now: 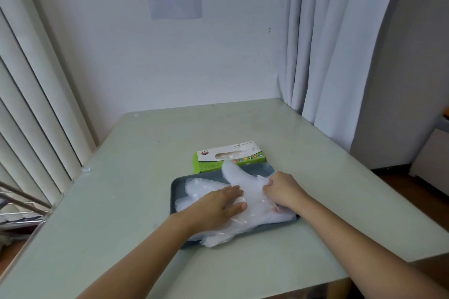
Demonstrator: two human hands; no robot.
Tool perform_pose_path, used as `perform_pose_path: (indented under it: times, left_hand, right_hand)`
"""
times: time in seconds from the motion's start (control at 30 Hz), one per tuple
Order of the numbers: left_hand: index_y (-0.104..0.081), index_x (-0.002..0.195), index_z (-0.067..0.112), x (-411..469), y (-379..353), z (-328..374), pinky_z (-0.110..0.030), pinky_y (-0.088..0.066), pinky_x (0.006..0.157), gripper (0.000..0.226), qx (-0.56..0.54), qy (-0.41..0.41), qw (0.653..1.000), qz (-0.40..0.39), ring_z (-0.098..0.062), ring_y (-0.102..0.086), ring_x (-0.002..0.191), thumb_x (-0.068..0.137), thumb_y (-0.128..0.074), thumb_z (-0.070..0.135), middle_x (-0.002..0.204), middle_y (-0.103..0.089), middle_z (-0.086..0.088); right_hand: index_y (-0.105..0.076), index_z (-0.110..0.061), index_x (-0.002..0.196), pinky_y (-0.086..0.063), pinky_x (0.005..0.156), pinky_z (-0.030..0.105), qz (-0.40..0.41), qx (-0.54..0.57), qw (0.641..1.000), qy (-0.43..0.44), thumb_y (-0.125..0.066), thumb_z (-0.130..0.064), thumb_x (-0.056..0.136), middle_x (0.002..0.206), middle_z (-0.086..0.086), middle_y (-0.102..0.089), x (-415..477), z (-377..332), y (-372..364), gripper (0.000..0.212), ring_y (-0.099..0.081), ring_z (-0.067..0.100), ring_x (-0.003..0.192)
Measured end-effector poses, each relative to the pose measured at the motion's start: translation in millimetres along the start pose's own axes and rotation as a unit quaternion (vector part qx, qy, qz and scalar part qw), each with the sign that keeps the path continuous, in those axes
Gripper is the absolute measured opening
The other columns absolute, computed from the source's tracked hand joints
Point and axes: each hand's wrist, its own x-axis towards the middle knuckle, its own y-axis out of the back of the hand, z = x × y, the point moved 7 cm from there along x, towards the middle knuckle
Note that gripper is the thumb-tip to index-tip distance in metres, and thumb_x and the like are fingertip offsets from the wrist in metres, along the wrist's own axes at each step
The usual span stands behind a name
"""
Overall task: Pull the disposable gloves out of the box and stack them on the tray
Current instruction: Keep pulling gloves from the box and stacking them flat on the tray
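Note:
A green and white glove box (229, 156) lies on the table just behind a dark grey tray (178, 183). A pile of clear plastic gloves (252, 211) covers most of the tray and hangs over its front edge. My left hand (216, 206) presses flat on the pile, fingers straight. My right hand (283, 193) has curled fingers that pinch the top glove at the tray's right side. One finger of that glove sticks up in front of the box.
The pale green table (145, 177) meets a white wall at the back. Vertical blinds (31, 109) run along the left, a grey curtain (340, 56) hangs at the right. A metal rack (21, 204) stands beyond the left table edge.

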Motion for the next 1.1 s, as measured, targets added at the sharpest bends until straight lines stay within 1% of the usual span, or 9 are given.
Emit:
perform_pose_path:
  times: [0.1, 0.3, 0.4, 0.47, 0.63, 0.83, 0.93, 1.03, 1.1]
  left_hand:
    - [-0.047, 0.137, 0.023, -3, 3, -5, -0.001, -0.026, 0.089, 0.037, -0.064, 0.016, 0.998, 0.006, -0.005, -0.045, 0.125, 0.104, -0.037, 0.034, 0.131, -0.052, 0.011]
    - [-0.065, 0.124, 0.024, 0, 20, -14, -0.018, -0.037, 0.097, 0.033, -0.048, 0.02, 0.998, 0.026, -0.007, -0.056, 0.11, 0.103, -0.038, 0.025, 0.123, -0.064, 0.011]
    - [-0.071, 0.111, 0.019, 3, 19, -25, -0.017, -0.04, 0.087, 0.027, -0.054, 0.028, 0.997, 0.047, -0.005, -0.058, 0.093, 0.099, -0.049, 0.026, 0.104, -0.068, 0.008]
    - [-0.073, 0.104, 0.015, 1, 20, -24, -0.017, -0.039, 0.082, 0.021, -0.034, 0.017, 0.998, 0.054, -0.006, -0.056, 0.086, 0.096, -0.056, 0.025, 0.096, -0.066, 0.003]
    - [-0.066, 0.123, 0.018, 2, 17, -23, -0.003, -0.035, 0.067, 0.035, -0.069, 0.016, 0.997, 0.038, 0.016, -0.05, 0.066, 0.093, -0.053, 0.005, 0.083, -0.058, 0.018]
    - [-0.066, 0.121, 0.023, 0, 14, -24, -0.003, -0.035, 0.069, 0.037, -0.068, 0.01, 0.997, 0.033, 0.015, -0.052, 0.069, 0.091, -0.052, 0.005, 0.1, -0.066, 0.013]
    - [-0.07, 0.1, 0.032, -3, 17, -21, -0.009, -0.038, 0.071, 0.027, -0.074, -0.01, 0.995, 0.061, 0.005, -0.055, 0.073, 0.092, -0.055, 0.011, 0.084, -0.067, 0.019]
    - [-0.062, 0.074, 0.038, -7, 20, -17, -0.012, -0.036, 0.066, 0.036, -0.07, -0.015, 0.995, 0.075, 0.004, -0.049, 0.063, 0.093, -0.055, 0.008, 0.065, -0.056, 0.02]
    - [-0.058, 0.064, 0.028, -7, 19, -22, -0.016, -0.034, 0.065, 0.035, -0.093, 0.001, 0.994, 0.063, 0.0, -0.043, 0.058, 0.094, -0.054, 0.008, 0.06, -0.049, 0.017]
  right_hand:
    - [-0.048, -0.009, 0.07, -0.037, 0.053, 0.027, -0.001, 0.005, 1.0, 0.002, -0.045, -0.011, 0.084, 0.074, 0.011, -0.058, -1, -1, 1, 0.014, -0.053, 0.027, 0.065]
    - [-0.05, -0.012, 0.085, -0.037, 0.06, 0.028, 0.071, -0.06, 0.996, 0.005, -0.056, -0.034, 0.091, 0.104, 0.011, -0.061, -18, -8, 27, 0.023, -0.055, 0.028, 0.088]
    - [-0.052, -0.011, 0.108, -0.039, 0.079, 0.03, 0.205, -0.081, 0.969, 0.106, -0.061, -0.03, 0.09, 0.113, 0.005, -0.047, -44, -27, 43, 0.027, -0.048, 0.026, 0.106]
    - [-0.061, -0.013, 0.101, -0.035, 0.083, 0.023, 0.226, -0.043, 0.954, 0.19, -0.064, -0.029, 0.088, 0.106, 0.001, -0.045, -59, -44, 39, 0.02, -0.044, 0.023, 0.106]
    - [-0.072, -0.021, 0.096, -0.033, 0.072, 0.006, -0.09, 0.041, 0.984, 0.149, -0.078, -0.05, 0.071, 0.1, -0.01, -0.057, -56, -40, -15, 0.038, -0.049, 0.002, 0.098]
    - [-0.069, -0.024, 0.077, -0.04, 0.067, 0.011, -0.191, 0.168, 0.948, 0.191, -0.077, -0.024, 0.08, 0.079, -0.004, -0.062, -67, -48, -27, 0.008, -0.05, -0.001, 0.065]
    - [-0.067, -0.011, 0.096, -0.046, 0.084, 0.023, -0.289, 0.284, 0.887, 0.222, -0.065, -0.017, 0.09, 0.094, -0.002, -0.069, -83, -60, -33, 0.009, -0.062, 0.006, 0.088]
    - [-0.06, -0.005, 0.111, -0.054, 0.084, 0.028, -0.425, 0.441, 0.764, 0.202, -0.05, -0.021, 0.095, 0.106, 0.013, -0.069, -103, -70, -22, 0.025, -0.068, 0.023, 0.094]
    - [-0.064, -0.005, 0.104, -0.057, 0.073, 0.025, -0.372, 0.503, 0.762, 0.169, -0.048, -0.019, 0.095, 0.098, 0.016, -0.071, -90, -63, -6, 0.023, -0.07, 0.021, 0.082]
